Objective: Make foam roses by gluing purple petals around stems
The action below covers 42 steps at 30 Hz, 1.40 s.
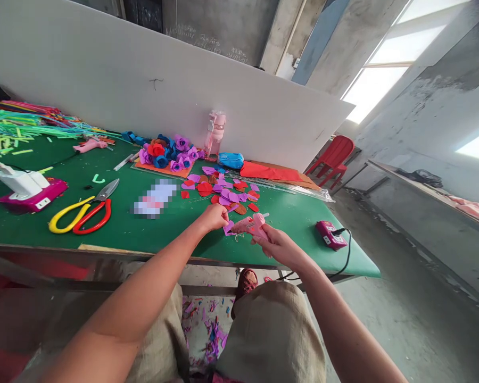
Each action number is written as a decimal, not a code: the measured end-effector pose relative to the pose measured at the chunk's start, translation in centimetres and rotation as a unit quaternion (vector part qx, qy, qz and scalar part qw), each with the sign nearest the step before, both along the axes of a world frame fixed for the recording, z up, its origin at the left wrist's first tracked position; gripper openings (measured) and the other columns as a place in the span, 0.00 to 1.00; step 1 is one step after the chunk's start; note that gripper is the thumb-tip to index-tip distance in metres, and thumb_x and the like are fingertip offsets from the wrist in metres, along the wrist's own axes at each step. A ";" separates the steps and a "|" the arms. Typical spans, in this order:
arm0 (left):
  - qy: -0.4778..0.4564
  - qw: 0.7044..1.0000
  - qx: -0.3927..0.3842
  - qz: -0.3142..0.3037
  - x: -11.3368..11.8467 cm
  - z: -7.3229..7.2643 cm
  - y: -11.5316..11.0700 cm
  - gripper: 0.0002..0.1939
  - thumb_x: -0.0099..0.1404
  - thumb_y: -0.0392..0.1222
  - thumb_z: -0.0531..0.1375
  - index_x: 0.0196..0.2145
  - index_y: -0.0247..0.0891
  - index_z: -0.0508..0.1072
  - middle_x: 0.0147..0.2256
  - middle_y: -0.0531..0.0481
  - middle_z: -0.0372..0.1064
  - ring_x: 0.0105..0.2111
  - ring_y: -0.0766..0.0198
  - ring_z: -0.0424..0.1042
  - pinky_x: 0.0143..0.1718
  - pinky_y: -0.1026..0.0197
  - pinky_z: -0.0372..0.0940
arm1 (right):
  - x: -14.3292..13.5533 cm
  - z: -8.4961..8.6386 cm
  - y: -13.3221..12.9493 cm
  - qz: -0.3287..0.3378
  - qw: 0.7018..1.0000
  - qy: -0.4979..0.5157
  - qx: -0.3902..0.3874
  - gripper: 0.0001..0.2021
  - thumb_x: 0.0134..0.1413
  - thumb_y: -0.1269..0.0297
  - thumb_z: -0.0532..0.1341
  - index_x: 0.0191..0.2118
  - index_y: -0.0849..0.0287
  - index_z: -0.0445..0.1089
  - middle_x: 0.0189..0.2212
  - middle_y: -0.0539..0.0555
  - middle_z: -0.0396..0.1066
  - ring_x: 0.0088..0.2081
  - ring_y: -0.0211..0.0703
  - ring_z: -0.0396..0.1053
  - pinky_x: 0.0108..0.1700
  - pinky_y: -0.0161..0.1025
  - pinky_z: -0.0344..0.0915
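Our left hand's (214, 216) fingers pinch a purple paper petal (228, 229) above the green surface (143, 237), near its front edge, and our right hand's (278, 244) fingers wrap the handle of a pink glue gun (256, 226), its nozzle at that petal, though we cannot tell whether they touch. We judge the work partway along: bunched paper flowers (181, 142) at the back look finished, while loose petals (225, 194) beyond our hands seem left to use. We have open room leftward toward the scissors (107, 190) and rightward as far as the power strip (328, 235).

The glue gun (257, 227) is smooth plastic, petals (224, 201) seemingly matt paper.
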<state>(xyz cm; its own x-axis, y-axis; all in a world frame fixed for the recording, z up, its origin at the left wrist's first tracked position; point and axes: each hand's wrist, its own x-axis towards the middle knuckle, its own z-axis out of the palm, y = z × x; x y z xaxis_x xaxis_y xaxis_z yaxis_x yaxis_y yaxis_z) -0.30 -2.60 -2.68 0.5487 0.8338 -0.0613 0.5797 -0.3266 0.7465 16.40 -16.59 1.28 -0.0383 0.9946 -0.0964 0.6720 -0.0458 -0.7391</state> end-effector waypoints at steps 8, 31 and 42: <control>0.008 1.000 0.006 -0.006 0.1 -0.1 0.1 0.03 0.44 0.30 0.60 0.19 0.36 0.72 0.21 0.51 0.70 0.25 0.64 0.68 0.25 0.65 0.58 | 0.0 -0.1 0.2 0.006 1.000 -0.025 0.003 0.08 0.54 0.58 0.52 0.31 0.57 0.59 0.21 0.45 0.61 0.20 0.33 0.55 0.22 0.32 0.51; 0.015 1.000 0.017 -0.018 0.1 -0.3 0.3 0.04 0.44 0.31 0.60 0.21 0.35 0.73 0.22 0.50 0.72 0.26 0.64 0.69 0.27 0.65 0.60 | -0.1 0.1 0.5 0.014 0.996 -0.084 0.003 0.07 0.54 0.59 0.51 0.32 0.57 0.58 0.22 0.46 0.57 0.23 0.35 0.53 0.25 0.33 0.48; 0.018 1.000 0.013 -0.012 0.0 0.1 0.0 0.03 0.44 0.31 0.60 0.20 0.35 0.73 0.22 0.51 0.71 0.26 0.65 0.69 0.26 0.65 0.60 | -0.4 0.8 0.4 0.010 0.995 -0.101 -0.006 0.06 0.54 0.60 0.51 0.31 0.57 0.58 0.22 0.46 0.59 0.23 0.35 0.54 0.25 0.33 0.49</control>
